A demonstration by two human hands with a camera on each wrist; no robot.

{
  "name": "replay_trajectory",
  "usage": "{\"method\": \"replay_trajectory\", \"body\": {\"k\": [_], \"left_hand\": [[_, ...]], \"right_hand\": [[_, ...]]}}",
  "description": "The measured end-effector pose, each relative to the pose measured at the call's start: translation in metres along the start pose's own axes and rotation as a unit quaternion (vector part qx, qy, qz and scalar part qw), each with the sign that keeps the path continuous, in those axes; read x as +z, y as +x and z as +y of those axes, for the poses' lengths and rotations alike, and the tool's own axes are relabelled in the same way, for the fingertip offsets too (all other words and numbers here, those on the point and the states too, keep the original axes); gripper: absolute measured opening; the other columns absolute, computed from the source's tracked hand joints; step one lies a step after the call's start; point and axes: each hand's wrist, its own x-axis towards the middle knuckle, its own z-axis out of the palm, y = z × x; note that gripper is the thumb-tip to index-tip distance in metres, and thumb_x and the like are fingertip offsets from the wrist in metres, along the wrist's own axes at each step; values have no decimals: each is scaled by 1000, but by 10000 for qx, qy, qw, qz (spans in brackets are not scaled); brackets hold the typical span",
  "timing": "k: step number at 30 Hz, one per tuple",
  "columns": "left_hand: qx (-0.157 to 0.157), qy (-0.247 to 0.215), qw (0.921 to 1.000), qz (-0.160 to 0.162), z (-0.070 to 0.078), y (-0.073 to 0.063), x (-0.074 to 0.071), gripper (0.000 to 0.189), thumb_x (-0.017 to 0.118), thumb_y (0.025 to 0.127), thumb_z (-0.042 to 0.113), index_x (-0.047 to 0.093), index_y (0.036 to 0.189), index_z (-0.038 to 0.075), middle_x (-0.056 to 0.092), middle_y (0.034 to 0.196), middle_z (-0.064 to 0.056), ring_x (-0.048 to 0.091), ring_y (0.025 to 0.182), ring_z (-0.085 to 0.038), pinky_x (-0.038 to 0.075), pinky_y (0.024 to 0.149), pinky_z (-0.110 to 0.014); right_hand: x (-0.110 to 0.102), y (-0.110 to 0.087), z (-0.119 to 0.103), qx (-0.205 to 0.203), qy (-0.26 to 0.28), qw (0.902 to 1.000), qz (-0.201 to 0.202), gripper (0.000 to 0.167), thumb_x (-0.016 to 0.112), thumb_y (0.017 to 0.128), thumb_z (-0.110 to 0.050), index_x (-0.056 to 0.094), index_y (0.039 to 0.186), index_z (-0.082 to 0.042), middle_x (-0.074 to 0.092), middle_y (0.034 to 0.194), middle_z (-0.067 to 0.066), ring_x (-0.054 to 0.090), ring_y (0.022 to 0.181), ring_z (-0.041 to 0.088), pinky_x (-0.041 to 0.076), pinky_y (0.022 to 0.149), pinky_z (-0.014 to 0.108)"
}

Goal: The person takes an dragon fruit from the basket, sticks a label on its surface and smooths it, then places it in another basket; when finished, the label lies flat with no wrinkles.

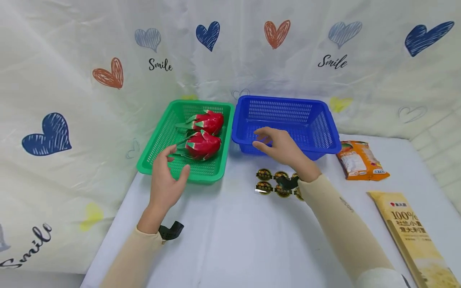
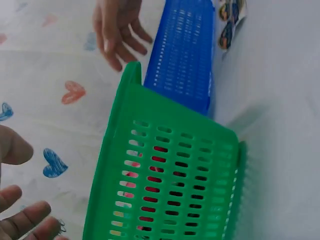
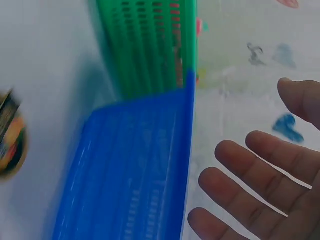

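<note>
Two red dragon fruits with green-tipped scales, the nearer one and the farther one, lie in a green plastic basket. My left hand is over that basket's front left part, fingers spread and nothing held. In the left wrist view, the fruits' red shows through the slots of the basket wall. Over the front rim of a blue basket hovers my right hand, its fingers loosely bent and holding nothing. The right wrist view has those fingers apart beside the blue basket's wall.
A sheet of round black-and-gold stickers lies in front of the blue basket, partly hidden by my right wrist. To the right are an orange snack bag and a long yellow pasta pack. Behind the baskets hangs a heart-printed cloth.
</note>
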Motion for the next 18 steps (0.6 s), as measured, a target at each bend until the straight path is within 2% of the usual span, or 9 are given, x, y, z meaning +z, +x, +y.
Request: {"method": "replay_trajectory", "body": {"k": [4,7,10,13,15,18], "left_hand": [[-129,-1052,9935,402,-4,-21,-1,30,69,98,5,62,127,2,69,117,-14,61,100,-15,50,79,-24],[-576,-1633,9846,238,-8,-35,6,10,64,102,7,69,107,0,72,101,-17,62,89,-10,52,70,-19],[-1364,-1854,9729,-232,-16,-43,13,22,59,106,15,74,98,3,74,96,-15,63,86,-14,54,65,-22],[-2062,-1860,9575,-776,-25,-44,19,34,54,109,28,77,97,5,77,98,-12,64,86,-19,55,62,-27],[-2369,-1953,9462,-1021,-29,-43,22,41,52,109,35,78,100,4,78,100,-12,63,86,-19,55,63,-27],[-2630,-2263,9301,-1209,-34,-40,23,47,51,109,40,77,104,1,79,102,-13,63,86,-17,55,66,-27]], "right_hand": [[19,41,-28,-200,64,9991,-359,47,66,103,-34,60,142,-8,69,134,14,69,116,31,57,98,49],[29,67,-46,-322,122,9980,-528,47,67,102,-32,60,142,-7,69,133,15,68,116,32,57,98,47],[38,88,-61,-388,250,9962,-733,47,69,101,-30,60,141,-7,68,131,16,67,113,31,57,98,46],[48,106,-75,-350,461,9937,-955,49,71,100,-31,59,142,-8,66,135,15,65,118,29,56,101,46],[57,116,-83,-304,587,9918,-1093,53,72,99,-31,58,144,-8,63,140,15,63,123,29,55,104,46],[71,130,-92,-245,656,9890,-1303,60,73,97,-32,53,148,-8,58,149,16,57,134,31,53,110,47]]}}
